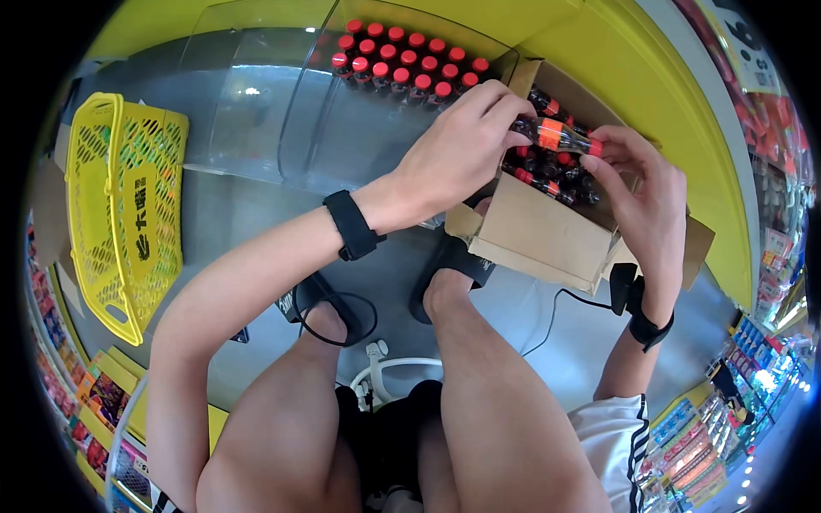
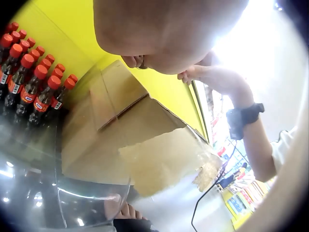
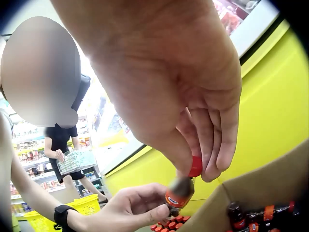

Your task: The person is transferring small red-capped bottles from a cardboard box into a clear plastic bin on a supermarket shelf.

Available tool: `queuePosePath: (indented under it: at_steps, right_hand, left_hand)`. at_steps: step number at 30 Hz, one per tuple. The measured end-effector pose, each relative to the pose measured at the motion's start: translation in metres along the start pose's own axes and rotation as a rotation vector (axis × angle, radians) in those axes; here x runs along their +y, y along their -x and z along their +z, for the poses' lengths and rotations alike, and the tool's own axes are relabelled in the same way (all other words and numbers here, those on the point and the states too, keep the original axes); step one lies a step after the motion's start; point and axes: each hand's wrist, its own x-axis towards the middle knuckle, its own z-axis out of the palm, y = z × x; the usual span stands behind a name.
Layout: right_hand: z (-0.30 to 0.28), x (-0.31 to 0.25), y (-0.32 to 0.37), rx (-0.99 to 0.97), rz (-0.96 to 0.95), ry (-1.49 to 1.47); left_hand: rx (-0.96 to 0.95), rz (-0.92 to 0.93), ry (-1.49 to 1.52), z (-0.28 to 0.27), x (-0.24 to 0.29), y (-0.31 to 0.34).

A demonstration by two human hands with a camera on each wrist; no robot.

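A small dark cola bottle [image 1: 552, 134] with a red cap and an orange-red label lies sideways over an open cardboard box [image 1: 543, 239]. My left hand [image 1: 462, 145] grips its base end. At the other end my right hand [image 1: 641, 175] pinches the red cap [image 3: 195, 166] between thumb and fingers. More bottles [image 1: 547, 185] lie inside the box below. Left of the box, rows of upright red-capped bottles [image 1: 400, 77] stand in a clear plastic bin [image 1: 299, 111]. In the left wrist view the held bottle is hidden behind my hand [image 2: 164, 34].
A yellow shopping basket [image 1: 128, 214] stands at the left. A yellow panel [image 1: 684, 128] rises behind the box. My feet and a thin black cable [image 1: 552, 316] are close to the box's front. Another person [image 3: 63, 145] carries a pack in the background.
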Motion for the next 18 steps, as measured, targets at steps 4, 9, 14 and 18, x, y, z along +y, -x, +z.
queuePosePath:
  at_steps: [4, 9, 14, 18]
  right_hand:
    - [0.006, -0.022, -0.015, -0.056, -0.078, 0.015]
    - [0.029, -0.034, -0.038, -0.156, -0.183, 0.103]
    - [0.054, -0.031, -0.053, -0.207, -0.283, 0.178]
    - [0.073, -0.023, -0.064, -0.255, -0.254, 0.190]
  left_hand:
    - [0.009, -0.054, 0.038, -0.008, -0.012, 0.008]
    - [0.026, -0.091, 0.047, -0.016, -0.035, 0.021]
    - [0.007, -0.161, 0.021, -0.018, -0.055, 0.032]
    - [-0.006, -0.170, 0.001, -0.018, -0.065, 0.036]
